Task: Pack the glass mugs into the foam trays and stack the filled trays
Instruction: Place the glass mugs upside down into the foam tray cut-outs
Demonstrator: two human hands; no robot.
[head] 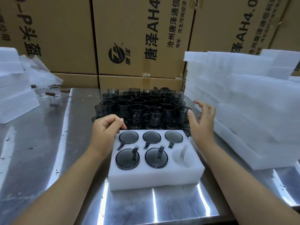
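far left on the steel table (48, 159), a pile of white foam (14, 95) and a few clear glass mugs (52, 95) with brown handles sit well apart from your work, probably a separate lot kept out of the way.

your left hand (105, 129) hangs at the far left corner of the foam tray (155, 177), fingers loosely curled and holding nothing, one fingertip right at the corner. whether it actually touches the foam is hard to tell. it looks placed there to steady the tray while the other hand fetches.

the tray lies square in front of you, close enough for both hands. five packed mugs (128, 158) sit in its six pockets, showing as dark round discs, each handle dropped into the slot cut beside its pocket so the glass cannot turn. the empty pocket (181, 155) is the near right one, so this tray looks one mug short of full.

just behind the tray, the loose smoked glass mugs (142, 108) stand packed together, a short reach away.

your right hand (203, 120) is spread wide, fingers apart, holding nothing, just beside the rightmost mug of that group. i judge it is opening to take it.

to the right, the stack of empty foam trays (243, 103) leans near the right hand, ready for the next tray. cardboard cartons (142, 38) wall off the back.
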